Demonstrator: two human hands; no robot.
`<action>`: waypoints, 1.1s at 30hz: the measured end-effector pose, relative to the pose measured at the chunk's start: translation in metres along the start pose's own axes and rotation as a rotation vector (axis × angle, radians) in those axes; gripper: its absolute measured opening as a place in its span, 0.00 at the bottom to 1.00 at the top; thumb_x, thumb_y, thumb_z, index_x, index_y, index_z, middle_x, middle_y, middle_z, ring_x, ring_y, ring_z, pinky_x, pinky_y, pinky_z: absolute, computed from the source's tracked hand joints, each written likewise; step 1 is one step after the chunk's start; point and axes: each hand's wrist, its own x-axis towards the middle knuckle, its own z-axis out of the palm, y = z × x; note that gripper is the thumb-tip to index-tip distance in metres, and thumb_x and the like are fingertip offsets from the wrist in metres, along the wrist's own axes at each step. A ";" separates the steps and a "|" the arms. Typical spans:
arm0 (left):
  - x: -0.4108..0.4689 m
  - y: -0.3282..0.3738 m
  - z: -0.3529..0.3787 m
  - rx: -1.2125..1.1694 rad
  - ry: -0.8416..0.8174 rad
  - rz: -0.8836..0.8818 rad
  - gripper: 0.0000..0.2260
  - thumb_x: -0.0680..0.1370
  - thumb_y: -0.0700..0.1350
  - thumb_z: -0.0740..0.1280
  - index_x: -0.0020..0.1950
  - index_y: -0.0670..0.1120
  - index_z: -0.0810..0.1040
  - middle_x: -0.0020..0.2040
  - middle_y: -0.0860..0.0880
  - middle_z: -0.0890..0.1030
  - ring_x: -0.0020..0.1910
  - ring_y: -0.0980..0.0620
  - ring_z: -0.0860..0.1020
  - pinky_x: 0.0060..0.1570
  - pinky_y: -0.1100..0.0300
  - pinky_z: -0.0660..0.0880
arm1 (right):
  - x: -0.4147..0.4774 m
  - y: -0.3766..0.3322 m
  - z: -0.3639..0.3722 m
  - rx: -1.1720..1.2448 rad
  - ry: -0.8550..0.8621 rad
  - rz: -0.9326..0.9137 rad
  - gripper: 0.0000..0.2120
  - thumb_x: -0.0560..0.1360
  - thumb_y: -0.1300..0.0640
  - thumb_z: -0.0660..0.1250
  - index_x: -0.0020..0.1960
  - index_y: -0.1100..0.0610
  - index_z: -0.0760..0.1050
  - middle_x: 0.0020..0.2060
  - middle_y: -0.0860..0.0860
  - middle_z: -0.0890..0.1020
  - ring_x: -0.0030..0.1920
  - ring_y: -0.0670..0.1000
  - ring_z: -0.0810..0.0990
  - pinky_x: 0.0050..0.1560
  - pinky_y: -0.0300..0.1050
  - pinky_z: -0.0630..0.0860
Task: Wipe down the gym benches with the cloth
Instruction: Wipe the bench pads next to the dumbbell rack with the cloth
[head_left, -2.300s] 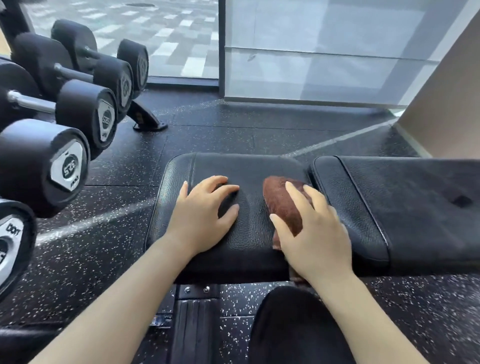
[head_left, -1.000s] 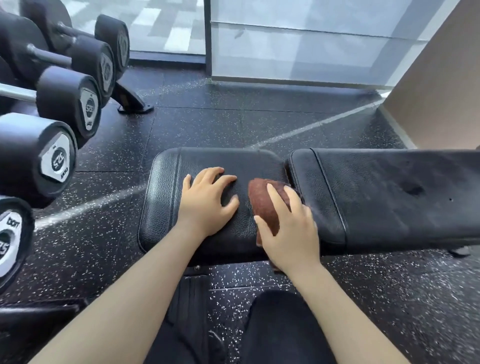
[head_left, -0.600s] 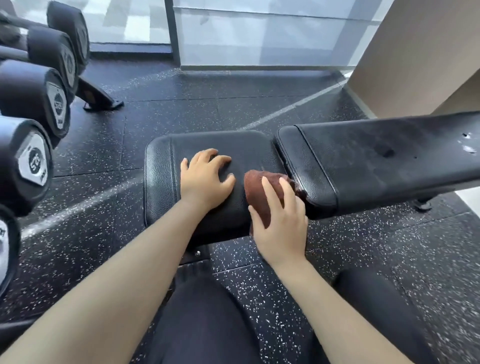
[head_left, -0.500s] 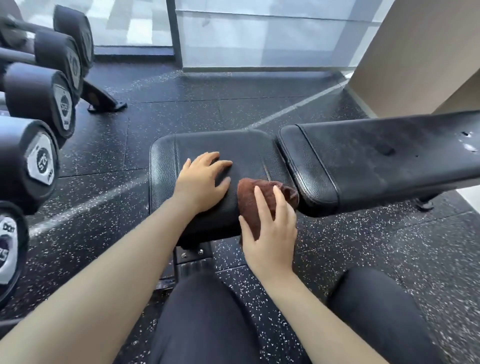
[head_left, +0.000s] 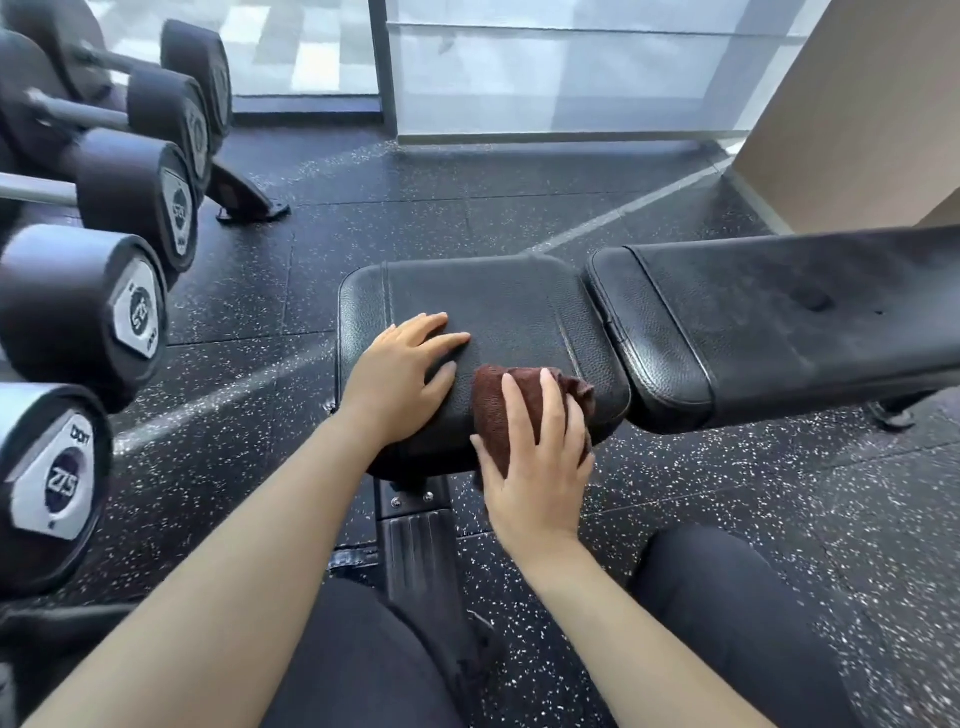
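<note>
Head view: flat-fingered right hand (head_left: 540, 467) has dragged the brown cloth (head_left: 491, 410) from the gap to the seat pad (head_left: 493, 306) near edge, left hand (head_left: 400, 379) pressing flat; backrest pad (head_left: 779, 322) likely remains.

Left hand (head_left: 400, 382) flat, fingers spread; right hand (head_left: 540, 457) palm-down, fingers extended.

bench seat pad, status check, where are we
Left hand flat on seat pad. Right hand presses brown cloth on its near right edge. Nothing blocks the back pad.
</note>
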 end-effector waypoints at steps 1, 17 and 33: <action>0.000 -0.001 0.000 0.001 0.000 0.003 0.17 0.78 0.47 0.62 0.66 0.52 0.74 0.71 0.48 0.69 0.71 0.46 0.64 0.71 0.49 0.58 | 0.006 0.006 -0.002 -0.010 0.015 0.008 0.29 0.73 0.42 0.61 0.71 0.47 0.59 0.72 0.56 0.64 0.68 0.62 0.65 0.55 0.67 0.69; 0.001 -0.004 0.002 0.014 0.030 0.031 0.17 0.76 0.47 0.63 0.65 0.52 0.75 0.69 0.47 0.71 0.69 0.45 0.66 0.70 0.51 0.60 | 0.024 0.021 -0.015 0.016 0.037 0.131 0.26 0.74 0.46 0.65 0.71 0.49 0.65 0.72 0.54 0.64 0.67 0.60 0.65 0.57 0.64 0.68; 0.037 0.112 0.068 0.061 0.098 -0.190 0.16 0.76 0.50 0.62 0.65 0.54 0.73 0.68 0.51 0.70 0.70 0.53 0.64 0.70 0.40 0.50 | 0.073 0.153 -0.057 -0.074 -0.061 0.034 0.25 0.75 0.44 0.63 0.70 0.45 0.64 0.72 0.54 0.63 0.68 0.61 0.63 0.60 0.67 0.63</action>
